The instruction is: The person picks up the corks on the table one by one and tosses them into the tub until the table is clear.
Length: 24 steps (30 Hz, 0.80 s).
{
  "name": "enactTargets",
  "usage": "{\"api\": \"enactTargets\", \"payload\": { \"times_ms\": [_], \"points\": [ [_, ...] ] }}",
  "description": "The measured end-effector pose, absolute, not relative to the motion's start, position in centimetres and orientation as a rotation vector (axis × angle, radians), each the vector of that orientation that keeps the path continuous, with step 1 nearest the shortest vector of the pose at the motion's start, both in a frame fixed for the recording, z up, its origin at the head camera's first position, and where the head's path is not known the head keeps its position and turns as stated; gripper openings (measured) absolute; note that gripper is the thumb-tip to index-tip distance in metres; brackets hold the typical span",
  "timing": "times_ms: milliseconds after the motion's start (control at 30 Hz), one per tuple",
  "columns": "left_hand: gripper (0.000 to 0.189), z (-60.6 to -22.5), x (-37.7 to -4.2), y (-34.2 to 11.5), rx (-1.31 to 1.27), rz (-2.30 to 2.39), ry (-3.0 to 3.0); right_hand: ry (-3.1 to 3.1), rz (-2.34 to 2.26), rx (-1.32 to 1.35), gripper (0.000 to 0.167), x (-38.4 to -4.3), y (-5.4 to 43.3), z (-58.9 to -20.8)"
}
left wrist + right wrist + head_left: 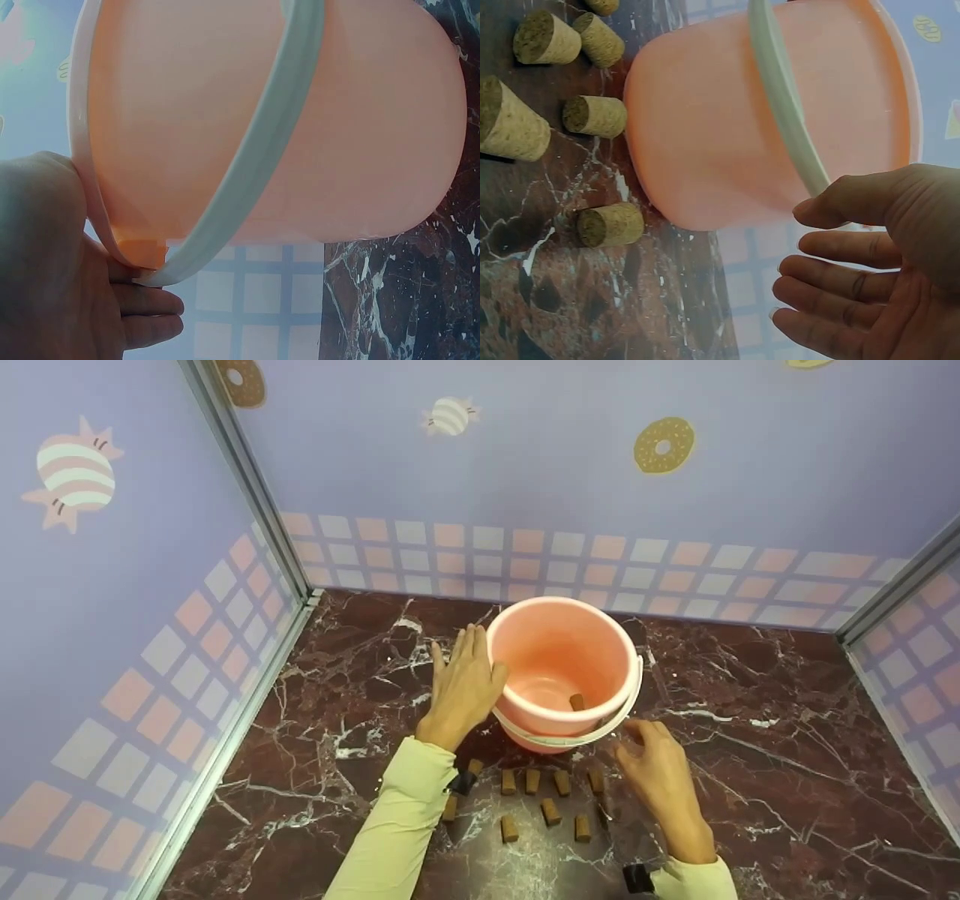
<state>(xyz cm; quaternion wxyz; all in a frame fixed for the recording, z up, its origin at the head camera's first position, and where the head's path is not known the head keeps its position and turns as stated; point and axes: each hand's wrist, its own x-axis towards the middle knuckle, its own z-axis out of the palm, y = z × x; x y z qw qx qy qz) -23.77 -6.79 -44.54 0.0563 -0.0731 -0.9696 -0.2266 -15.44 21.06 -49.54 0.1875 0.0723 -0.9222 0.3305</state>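
Observation:
A pink bucket (pixel 559 727) stands upright with its white handle (pixel 259 142) lowered over the near side. One cork stopper (pixel 576 703) lies inside it, near the front wall. My left hand (pixel 466 682) rests against the left of the rim with its fingers straight, the thumb at the edge. Right of the bucket, my right hand (pixel 658 765) holds nothing; its relaxed fingers spread beside the handle in the right wrist view. Several tapered cork stoppers (pixel 551 811) stand or lie on the dark marbled surface in front of the bucket, between my forearms.
The marbled surface (pixel 780 780) is bounded by a purple back wall (pixel 547 457) and side walls with printed squares, candies and doughnuts. Metal strips (pixel 247 487) run along the corners. Dark bands (pixel 638 877) sit on my wrists.

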Motion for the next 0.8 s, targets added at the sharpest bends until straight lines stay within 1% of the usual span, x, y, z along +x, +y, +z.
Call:
{"api": "enactTargets", "payload": {
  "times_ms": [133,400,800],
  "points": [
    [0.071,-44.5,-23.7,-6.8,-0.226,-0.694,-2.940,-2.613,0.938,0.196,0.027,-15.6,21.0,-50.0],
    [0.069,-44.6,-23.8,-6.7,-0.222,-0.695,-2.941,-2.653,0.955,0.181,0.016,-16.2,20.8,-51.5],
    [0.069,-44.5,-23.8,-6.7,-0.223,-0.690,-2.930,-2.739,0.925,0.162,0.024,-16.7,20.7,-53.2]
  ]
}}
